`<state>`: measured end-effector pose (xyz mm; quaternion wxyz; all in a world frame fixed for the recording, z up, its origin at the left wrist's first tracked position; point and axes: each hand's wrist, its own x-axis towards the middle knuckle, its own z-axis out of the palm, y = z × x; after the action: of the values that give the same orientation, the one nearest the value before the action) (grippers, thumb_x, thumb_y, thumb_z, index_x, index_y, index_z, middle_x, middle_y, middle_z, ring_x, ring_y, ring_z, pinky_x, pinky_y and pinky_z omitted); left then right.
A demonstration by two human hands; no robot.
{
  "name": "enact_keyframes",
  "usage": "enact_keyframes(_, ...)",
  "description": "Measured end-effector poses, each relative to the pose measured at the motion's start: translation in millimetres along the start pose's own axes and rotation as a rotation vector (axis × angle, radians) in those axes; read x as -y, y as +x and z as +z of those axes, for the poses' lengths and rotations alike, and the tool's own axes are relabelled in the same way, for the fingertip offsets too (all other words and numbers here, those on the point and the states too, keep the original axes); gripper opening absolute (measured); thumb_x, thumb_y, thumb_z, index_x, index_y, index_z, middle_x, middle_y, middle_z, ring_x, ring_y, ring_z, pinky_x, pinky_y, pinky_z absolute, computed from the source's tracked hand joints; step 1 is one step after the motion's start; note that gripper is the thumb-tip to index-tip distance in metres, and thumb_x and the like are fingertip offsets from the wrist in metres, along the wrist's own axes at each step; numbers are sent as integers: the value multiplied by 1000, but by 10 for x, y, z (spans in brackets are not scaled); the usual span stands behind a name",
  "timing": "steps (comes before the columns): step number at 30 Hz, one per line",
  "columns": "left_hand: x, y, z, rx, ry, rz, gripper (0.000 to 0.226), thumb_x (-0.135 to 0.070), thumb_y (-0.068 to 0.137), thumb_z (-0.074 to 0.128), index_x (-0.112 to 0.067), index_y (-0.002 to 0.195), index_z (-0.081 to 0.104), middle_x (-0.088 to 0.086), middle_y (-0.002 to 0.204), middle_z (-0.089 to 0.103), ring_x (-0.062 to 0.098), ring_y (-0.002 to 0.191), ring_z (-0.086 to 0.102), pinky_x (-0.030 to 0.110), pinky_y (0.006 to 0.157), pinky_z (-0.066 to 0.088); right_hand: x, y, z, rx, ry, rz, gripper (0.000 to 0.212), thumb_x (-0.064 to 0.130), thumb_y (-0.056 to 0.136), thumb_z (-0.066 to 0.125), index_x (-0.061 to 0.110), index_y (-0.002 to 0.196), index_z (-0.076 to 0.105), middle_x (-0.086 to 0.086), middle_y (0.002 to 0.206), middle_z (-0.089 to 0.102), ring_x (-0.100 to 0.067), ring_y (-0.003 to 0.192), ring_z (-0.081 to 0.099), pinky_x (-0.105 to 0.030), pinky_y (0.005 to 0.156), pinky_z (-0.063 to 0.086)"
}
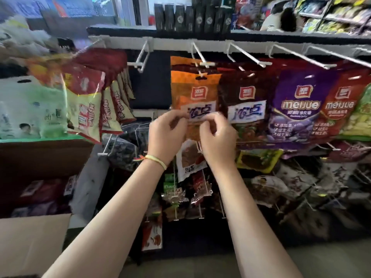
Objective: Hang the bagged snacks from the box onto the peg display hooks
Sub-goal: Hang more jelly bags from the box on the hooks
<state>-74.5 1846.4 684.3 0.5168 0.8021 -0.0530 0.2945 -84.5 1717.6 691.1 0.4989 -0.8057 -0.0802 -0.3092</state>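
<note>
Shop peg display (200,40): both hands (192,137) pinching hung orange snack bag (193,91).

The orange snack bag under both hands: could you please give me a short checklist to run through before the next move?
1. Orange snack bag hangs on its peg hook by its top slot: ok.
2. Left hand has a grip on the bag's lower part: ok, fingers curled at it.
3. Right hand has a grip there too: ok.
4. Bag hangs straight, beside the dark brown bag: ok.
5. Empty peg hook on the left is free for more stock: ok.
6. Cardboard box holds more bags: cannot tell, contents blurred.
</note>
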Motion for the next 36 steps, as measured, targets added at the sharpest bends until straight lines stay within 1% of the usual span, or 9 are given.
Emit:
enact_keyframes(4,524,-248,-960,-182,6,-71,19,-18,85,57,-17,71,70,-9,58,60,3,58,54,28,58,44,343,-482,887,608,305,405,22,11,100,52,18,84,66,-7,68,67,-22,57,62,-34,54,49)
enact_keyframes(6,884,-377,-1515,-251,84,-128,25,-21,85,55,-14,62,59,1,52,53,16,54,49,37,56,43,560,-732,1388,776,367,498,19,13,101,52,8,89,66,-9,68,67,-25,57,63,-35,55,50)
enact_keyframes(9,1560,-595,-2347,-328,194,-286,29,-28,84,52,-8,67,65,6,58,59,28,60,57,43,61,47,911,-1171,2151,1007,377,542,20,13,103,50,1,98,65,-12,72,66,-26,61,65,-36,59,55)
enact_keyframes(12,2303,-892,-3091,-217,424,-505,28,-30,88,53,-12,79,72,7,78,70,30,79,64,39,73,48,1175,-1640,2881,1124,305,478,21,15,103,50,10,91,67,-8,77,69,-20,64,68,-33,61,58)
enact_keyframes(18,3341,-997,-4171,23,829,-574,53,-44,79,31,-12,80,74,12,82,68,38,80,65,43,77,47,1272,-2178,4013,1118,95,417,18,19,101,51,25,99,68,4,97,69,-15,92,66,-39,85,58)
enact_keyframes(21,3598,-915,-4442,115,933,-594,42,-40,91,40,-14,87,73,11,89,69,36,85,66,39,76,43,1135,-2286,4504,1069,-5,547,17,16,99,53,22,110,64,5,110,64,-17,104,62,-39,94,54)
enact_keyframes(27,3745,-832,-4496,233,936,-675,40,-44,97,40,-20,71,58,-2,71,56,25,69,58,30,58,37,637,-2233,5075,707,-408,858,61,27,94,64,5,145,37,-21,145,44,-39,132,46,-43,108,40)
enact_keyframes(29,3755,-813,-4496,238,925,-685,44,-45,97,38,-19,66,56,-4,66,55,23,63,56,29,54,39,493,-2133,5107,711,-572,893,63,31,99,57,-1,147,32,-26,150,37,-42,139,38,-45,114,34)
enact_keyframes(36,3744,-773,-4519,269,897,-715,49,-44,97,35,-18,62,57,-2,62,57,21,57,55,29,53,43,417,-2086,5279,516,-485,1016,69,31,94,61,0,147,31,-23,147,44,-40,135,45,-49,113,35)
